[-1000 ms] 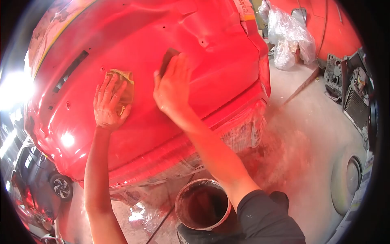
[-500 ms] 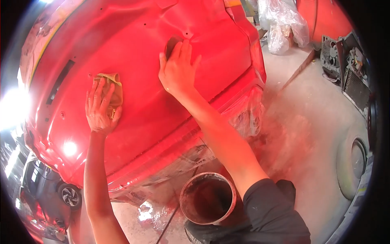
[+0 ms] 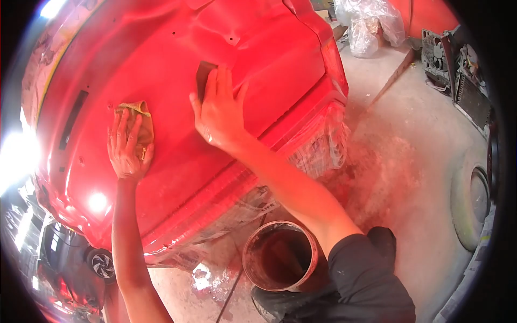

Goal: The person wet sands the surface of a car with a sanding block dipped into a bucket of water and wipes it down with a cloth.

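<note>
The red car panel [image 3: 177, 134] spreads out in front of me, with small holes and a long dark slot in it. My left hand [image 3: 126, 148] lies on the panel's left part, fingers over a folded yellow-brown cloth [image 3: 144, 126], thumb at its lower edge. Farther right, my right hand [image 3: 219, 116] presses a dark piece of sandpaper [image 3: 204, 75] to the red surface. Its fingers are stretched over the sheet, which sticks out beyond the fingertips on the left. The part under the palm is hidden.
A round bucket [image 3: 250, 264] with a dark inside stands close to my legs. Plastic film and newspaper [image 3: 323, 145] hang along the panel's near edge. A tyre [image 3: 466, 204] and car parts [image 3: 439, 56] lie on the right. A dark car [image 3: 70, 264] stands lower left.
My right hand has slid the sandpaper toward me across the panel. My left hand stays at about the same spot with the cloth. The whole view has shifted slightly.
</note>
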Demonstrator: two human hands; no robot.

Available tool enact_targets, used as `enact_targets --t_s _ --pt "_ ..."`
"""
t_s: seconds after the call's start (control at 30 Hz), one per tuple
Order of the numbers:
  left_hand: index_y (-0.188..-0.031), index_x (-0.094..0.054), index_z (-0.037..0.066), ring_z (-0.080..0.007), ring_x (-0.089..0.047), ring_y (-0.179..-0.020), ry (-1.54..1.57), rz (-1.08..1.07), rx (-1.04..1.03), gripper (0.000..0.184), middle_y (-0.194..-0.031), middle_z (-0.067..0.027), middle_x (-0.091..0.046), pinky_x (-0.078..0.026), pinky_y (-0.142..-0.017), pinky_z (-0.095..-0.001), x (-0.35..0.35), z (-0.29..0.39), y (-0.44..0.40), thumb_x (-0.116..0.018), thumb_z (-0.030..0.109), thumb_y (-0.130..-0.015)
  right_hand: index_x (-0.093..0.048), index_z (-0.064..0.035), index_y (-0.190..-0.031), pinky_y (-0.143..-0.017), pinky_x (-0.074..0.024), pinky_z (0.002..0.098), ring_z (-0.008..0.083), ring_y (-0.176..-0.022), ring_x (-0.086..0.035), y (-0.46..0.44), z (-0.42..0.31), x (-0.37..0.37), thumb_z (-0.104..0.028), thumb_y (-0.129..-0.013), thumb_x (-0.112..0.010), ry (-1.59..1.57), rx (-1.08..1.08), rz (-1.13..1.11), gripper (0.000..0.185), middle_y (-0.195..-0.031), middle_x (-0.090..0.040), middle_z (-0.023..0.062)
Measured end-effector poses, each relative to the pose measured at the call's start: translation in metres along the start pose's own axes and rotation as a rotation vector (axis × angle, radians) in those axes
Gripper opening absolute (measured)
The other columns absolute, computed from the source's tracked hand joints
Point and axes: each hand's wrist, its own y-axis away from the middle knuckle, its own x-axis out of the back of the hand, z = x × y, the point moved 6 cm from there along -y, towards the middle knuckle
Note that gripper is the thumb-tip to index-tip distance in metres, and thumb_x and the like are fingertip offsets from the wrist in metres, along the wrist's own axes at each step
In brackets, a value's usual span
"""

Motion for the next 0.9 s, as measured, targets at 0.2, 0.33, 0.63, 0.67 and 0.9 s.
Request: enact_targets --t_s 0.2,0.33,0.63,0.67,0.9 --pt "-0.155 -0.055 0.019 -0.0394 -0.036 -0.154 -0.005 -0.023 0.035 0.068 -0.165 -0.0134 -0.042 -0.029 -0.123 -0.0595 -0.002 -0.001 0.001 -0.069 0.042 -0.093 -0.048 0.0161 -0.141 -0.119 -0.0268 0.0714 0.0463 -0.147 -0.040 -0.028 0.015 0.009 -0.039 -0.106 -0.054 0.021 -0.025 0.003 0.066 -0.155 -0.043 0.0344" --pt "-0.158 -0.049 0.024 -0.0371 -0.029 -0.158 -0.024 -0.049 0.058 0.079 -0.168 -0.0081 -0.037 -0.026 -0.125 -0.0633 -0.001 -0.002 -0.001 -0.077 0.038 -0.085 -0.050 0.0144 -0.139 -0.117 -0.0338 0.0644 0.0468 -0.143 -0.044 0.058 0.000 0.058 -0.030 -0.108 -0.053 -0.160 0.182 -0.194 0.055 -0.148 -0.048 0.0333" --pt "-0.160 -0.047 0.022 -0.0409 -0.027 -0.158 -0.194 0.133 0.389 0.068 -0.170 -0.0136 -0.033 -0.027 -0.123 -0.0655 -0.033 0.025 -0.055 -0.067 0.037 -0.097 -0.059 0.0038 -0.136 -0.108 -0.0434 0.0527 0.0401 -0.135 -0.053 0.423 0.151 0.135 -0.033 -0.106 -0.057 -0.045 0.069 -1.147 0.048 -0.139 -0.060 0.0229" --pt "-0.159 -0.049 0.021 -0.0410 -0.028 -0.158 -0.172 0.150 0.341 0.065 -0.170 -0.0141 -0.034 -0.028 -0.123 -0.0647 -0.039 0.034 -0.068 -0.066 0.036 -0.098 -0.059 0.0039 -0.136 -0.109 -0.0428 0.0527 0.0395 -0.138 -0.050 0.430 0.151 0.143 -0.034 -0.106 -0.057 -0.018 0.120 -1.077 0.049 -0.142 -0.058 0.0224" --pt "-0.155 -0.054 0.016 -0.0407 -0.038 -0.153 -0.013 0.033 0.016 0.054 -0.164 -0.0143 -0.044 -0.036 -0.123 -0.0527 -0.068 0.160 -0.149 -0.059 0.026 -0.102 -0.056 0.0012 -0.143 -0.112 -0.0401 0.0653 0.0353 -0.152 -0.038 0.454 0.154 0.133 -0.043 -0.103 -0.058 0.036 -0.113 -1.030 0.059 -0.159 -0.046 0.0184"
